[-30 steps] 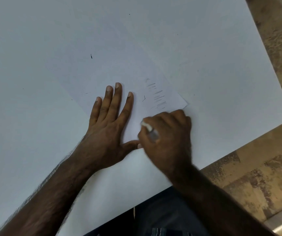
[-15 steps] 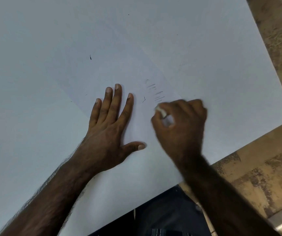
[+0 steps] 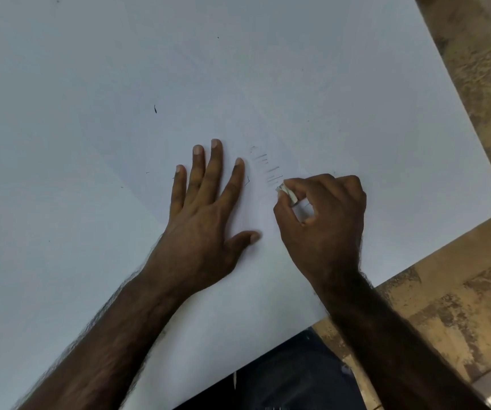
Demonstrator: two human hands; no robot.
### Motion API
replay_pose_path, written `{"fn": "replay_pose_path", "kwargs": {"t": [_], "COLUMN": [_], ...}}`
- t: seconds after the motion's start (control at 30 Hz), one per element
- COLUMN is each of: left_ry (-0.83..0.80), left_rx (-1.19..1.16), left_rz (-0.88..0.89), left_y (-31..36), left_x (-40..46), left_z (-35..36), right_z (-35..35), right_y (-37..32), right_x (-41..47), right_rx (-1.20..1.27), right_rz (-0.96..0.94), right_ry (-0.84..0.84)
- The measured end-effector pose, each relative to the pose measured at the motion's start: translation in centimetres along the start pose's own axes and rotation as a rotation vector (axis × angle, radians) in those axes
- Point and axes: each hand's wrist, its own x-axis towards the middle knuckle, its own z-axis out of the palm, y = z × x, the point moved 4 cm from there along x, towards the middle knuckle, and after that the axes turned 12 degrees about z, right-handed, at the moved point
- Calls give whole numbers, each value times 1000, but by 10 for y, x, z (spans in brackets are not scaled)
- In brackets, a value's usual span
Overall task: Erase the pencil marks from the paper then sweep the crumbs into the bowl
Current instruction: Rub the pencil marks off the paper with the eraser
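— While one left hand (image 3: 205,220) lies flat, fingers straight, on the paper (image 3: 208,113), what grips the eraser (image 3: 287,193)?
— One right hand (image 3: 324,220), pinching it at the pencil marks (image 3: 268,168): faint strokes, nothing readable. Table (image 3: 60,173) white.

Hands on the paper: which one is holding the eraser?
The right hand. It pinches the white eraser by the pencil marks, while the left hand lies flat with straight fingers, pressing on the paper.
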Motion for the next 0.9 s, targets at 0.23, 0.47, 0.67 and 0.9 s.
{"fn": "replay_pose_path", "kwargs": {"t": [0.23, 0.47, 0.67, 0.9], "left_ry": [12, 5, 9, 8], "left_rx": [39, 47, 51, 49], "left_rz": [32, 35, 37, 30], "left_y": [-5, -6, -6, -6], "left_x": [-2, -1, -1, -1], "left_z": [7, 8, 8, 7], "right_z": [10, 2, 3, 6], "right_y": [-30, -14, -21, -24], "right_x": [-25, 14, 2, -4], "right_rx": [-54, -91, -100, -98], "right_rz": [-180, -26, -151, -121], "right_ry": [-199, -111, -161, -164]}}
